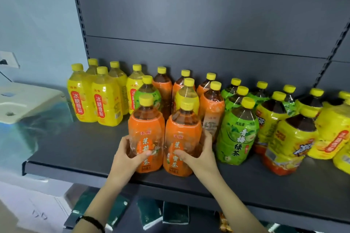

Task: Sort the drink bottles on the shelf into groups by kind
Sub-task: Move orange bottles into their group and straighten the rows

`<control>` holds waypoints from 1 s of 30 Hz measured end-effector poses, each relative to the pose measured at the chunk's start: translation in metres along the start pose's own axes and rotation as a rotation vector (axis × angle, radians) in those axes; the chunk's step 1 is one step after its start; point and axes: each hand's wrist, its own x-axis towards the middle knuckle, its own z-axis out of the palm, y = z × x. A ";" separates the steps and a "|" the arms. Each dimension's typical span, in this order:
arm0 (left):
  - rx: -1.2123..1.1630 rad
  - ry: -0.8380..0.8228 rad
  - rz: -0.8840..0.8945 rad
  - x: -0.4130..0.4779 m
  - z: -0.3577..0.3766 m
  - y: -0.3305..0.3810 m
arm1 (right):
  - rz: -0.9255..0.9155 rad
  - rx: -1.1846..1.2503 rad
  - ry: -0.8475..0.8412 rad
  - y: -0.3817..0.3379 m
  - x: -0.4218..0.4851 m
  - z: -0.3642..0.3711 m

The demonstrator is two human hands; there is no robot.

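Two orange-label tea bottles stand side by side near the front edge of the dark shelf [75, 149]. My left hand [126, 154] grips the left orange bottle [146, 130] low on its body. My right hand [198, 154] grips the right orange bottle [182, 134] the same way. Behind them stand more orange bottles [211, 107], with a green-label bottle [149, 94] and a yellow one [186, 98] mixed in. Yellow pear-drink bottles [94, 100] are grouped at the back left. Green tea bottles [237, 132] stand to the right.
Yellow lemon-tea bottles with dark liquid [291, 141] crowd the shelf's right end. A white plastic box [24, 100] sits left of the shelf. Dark green packets [174, 212] lie on the shelf below. The shelf's dark back panel [189, 24] rises behind the bottles.
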 end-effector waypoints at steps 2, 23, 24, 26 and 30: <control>0.000 0.032 0.007 0.009 -0.020 -0.006 | 0.015 0.000 -0.014 0.000 0.008 0.021; 0.042 0.232 0.081 0.054 -0.123 -0.022 | 0.121 0.061 0.011 -0.010 0.110 0.105; 0.035 0.235 0.081 0.054 -0.123 -0.021 | 0.136 0.073 -0.014 -0.012 0.117 0.108; 0.014 0.225 0.087 0.052 -0.122 -0.021 | 0.167 0.091 -0.066 -0.015 0.129 0.116; -0.012 0.218 0.089 0.053 -0.122 -0.022 | 0.235 0.067 -0.066 -0.020 0.143 0.125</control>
